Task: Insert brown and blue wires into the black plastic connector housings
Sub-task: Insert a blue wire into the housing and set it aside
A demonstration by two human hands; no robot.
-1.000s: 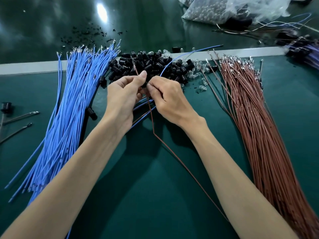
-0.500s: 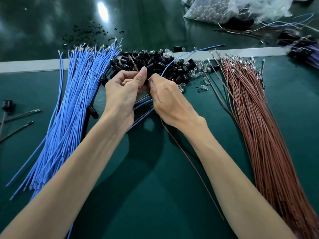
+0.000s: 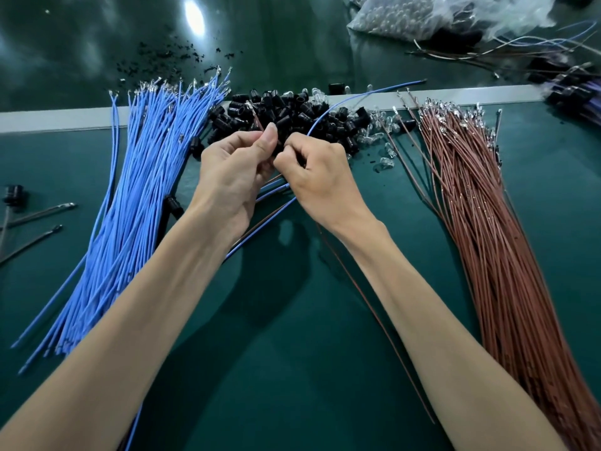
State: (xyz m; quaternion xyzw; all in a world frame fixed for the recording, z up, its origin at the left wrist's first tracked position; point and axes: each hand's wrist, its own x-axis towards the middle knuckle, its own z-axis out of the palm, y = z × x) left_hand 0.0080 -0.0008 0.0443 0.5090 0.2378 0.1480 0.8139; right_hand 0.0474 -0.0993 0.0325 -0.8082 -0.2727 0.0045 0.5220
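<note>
1. I read this as the insertion step. Both hands are together over the near edge of the pile of black housings (image 3: 292, 115), midway between the blue bundle (image 3: 146, 190) and the brown bundle (image 3: 487, 229) on the green surface (image 3: 292, 369).
2. The left hand (image 3: 235, 170) has its grip clamped: thumb pressed against curled fingers, pinching a brown wire (image 3: 374, 320). The wire's metal-tipped end sticks up past the thumb, and its long tail runs back under my right forearm.
3. The right hand (image 3: 320, 177) is also curled tight, fingertips meeting the left's. A single blue wire (image 3: 400, 85) arcs down from the far edge into this grip and comes out below the hand.
4. I cannot tell whether a housing sits between the fingertips, because the fingers hide that spot.
5. The next move, as I judge it, calls for lining a terminal up squarely with a housing cavity and pushing straight in. These thin wires will likely buckle if pushed at an angle, so the pinch should sit close to the tip.
</note>
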